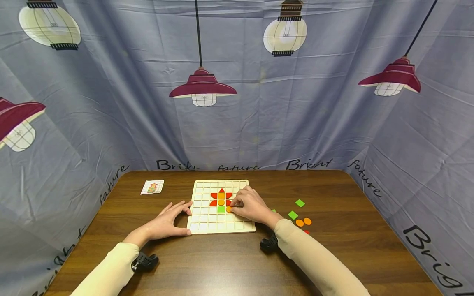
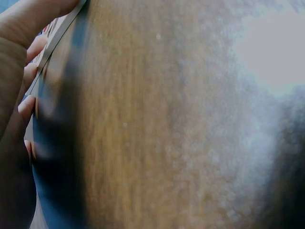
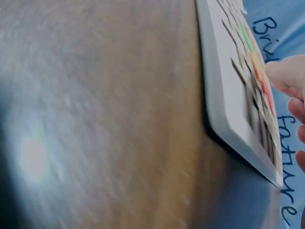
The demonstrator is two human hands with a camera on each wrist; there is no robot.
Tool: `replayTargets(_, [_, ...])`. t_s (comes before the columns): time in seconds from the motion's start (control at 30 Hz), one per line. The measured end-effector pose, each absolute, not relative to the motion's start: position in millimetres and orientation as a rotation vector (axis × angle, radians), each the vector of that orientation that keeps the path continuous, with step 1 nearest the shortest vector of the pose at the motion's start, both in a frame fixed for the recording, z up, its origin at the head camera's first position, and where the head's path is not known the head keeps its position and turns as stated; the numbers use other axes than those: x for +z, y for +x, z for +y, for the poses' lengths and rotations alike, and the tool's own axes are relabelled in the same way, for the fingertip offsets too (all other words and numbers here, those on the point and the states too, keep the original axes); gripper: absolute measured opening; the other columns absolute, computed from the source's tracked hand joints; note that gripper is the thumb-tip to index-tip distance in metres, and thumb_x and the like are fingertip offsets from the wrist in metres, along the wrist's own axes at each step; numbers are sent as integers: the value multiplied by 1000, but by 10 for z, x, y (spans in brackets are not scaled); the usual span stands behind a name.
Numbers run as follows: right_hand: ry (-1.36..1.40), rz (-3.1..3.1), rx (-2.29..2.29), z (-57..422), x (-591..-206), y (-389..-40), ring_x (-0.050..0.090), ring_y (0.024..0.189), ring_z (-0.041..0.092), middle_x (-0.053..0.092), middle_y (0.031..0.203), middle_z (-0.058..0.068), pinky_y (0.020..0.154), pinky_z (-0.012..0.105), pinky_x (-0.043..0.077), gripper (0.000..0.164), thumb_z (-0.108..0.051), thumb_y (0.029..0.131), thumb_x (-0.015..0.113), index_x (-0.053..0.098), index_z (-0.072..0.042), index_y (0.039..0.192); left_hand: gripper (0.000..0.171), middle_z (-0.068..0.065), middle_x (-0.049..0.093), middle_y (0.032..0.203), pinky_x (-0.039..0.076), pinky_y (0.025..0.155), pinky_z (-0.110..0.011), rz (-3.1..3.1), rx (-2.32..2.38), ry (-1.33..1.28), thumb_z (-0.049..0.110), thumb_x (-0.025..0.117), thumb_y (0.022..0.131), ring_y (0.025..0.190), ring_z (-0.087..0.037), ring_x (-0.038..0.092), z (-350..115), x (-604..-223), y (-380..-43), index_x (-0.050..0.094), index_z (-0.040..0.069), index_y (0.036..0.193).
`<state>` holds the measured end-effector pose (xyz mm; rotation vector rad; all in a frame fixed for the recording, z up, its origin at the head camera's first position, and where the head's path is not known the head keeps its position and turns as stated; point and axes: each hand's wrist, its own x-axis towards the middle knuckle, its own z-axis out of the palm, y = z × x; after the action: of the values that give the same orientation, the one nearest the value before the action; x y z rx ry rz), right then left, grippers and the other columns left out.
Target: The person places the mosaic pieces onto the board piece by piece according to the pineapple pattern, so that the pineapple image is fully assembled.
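Note:
On the table lies a pale gridded board (image 1: 201,222) with coloured pieces set in its cells. Red pieces (image 1: 214,196), an orange square, an orange disc (image 1: 221,202) and a green square (image 1: 221,209) form a figure near its middle. My right hand (image 1: 252,205) reaches over the board's right side, its thumb and index finger pinching an orange disc (image 1: 228,209) beside the green square. Along the board's left edge rest the fingertips of my left hand (image 1: 166,222), fingers spread, with the thumb at the near left corner. The left wrist view shows those fingers (image 2: 29,71) against the edge.
A small printed card (image 1: 152,187) with a coloured figure lies at the back left of the brown table (image 1: 207,263). Right of the board are loose green pieces (image 1: 293,215), orange discs (image 1: 307,221) and a red piece partly hidden by the right sleeve. Patterned curtains surround the table.

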<state>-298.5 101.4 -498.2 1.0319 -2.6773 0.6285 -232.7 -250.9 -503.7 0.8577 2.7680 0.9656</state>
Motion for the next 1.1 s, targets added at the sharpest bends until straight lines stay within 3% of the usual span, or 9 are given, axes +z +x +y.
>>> replayTargets(0.17, [1006,-2683,677,1171,-4870,-3005,47,96,11,63,89,-14,88,34,42,9,-31,87,81,80,-25,93,50,-15,40,160,4,120,-66,2769,964,860,48,83,82,150,-43,27,-2508,-5036,-2323,58,19,115])
replayTargets(0.63, [724,-2662,774,2167,-4563,-2985,48,96,16,61,93,-11,83,40,43,18,-30,87,83,81,-19,102,51,-13,38,161,4,120,-66,2762,946,848,49,82,84,150,-42,26,-2514,-5004,-2304,57,19,116])
replayTargets(0.93, [642,-2667,760,2654,-4542,-2864,48,99,17,61,93,-10,82,41,43,22,-30,88,83,81,-18,106,49,-17,42,158,6,116,-70,2775,1006,893,44,84,82,147,-48,29,-2507,-5030,-2295,58,18,114])
replayTargets(1.1, [616,-2703,739,2903,-4610,-2772,47,98,17,63,93,-7,79,40,42,23,-33,89,81,81,-17,106,50,-14,41,160,4,119,-67,2767,985,867,44,84,82,150,-44,27,-2506,-5008,-2301,58,18,115])
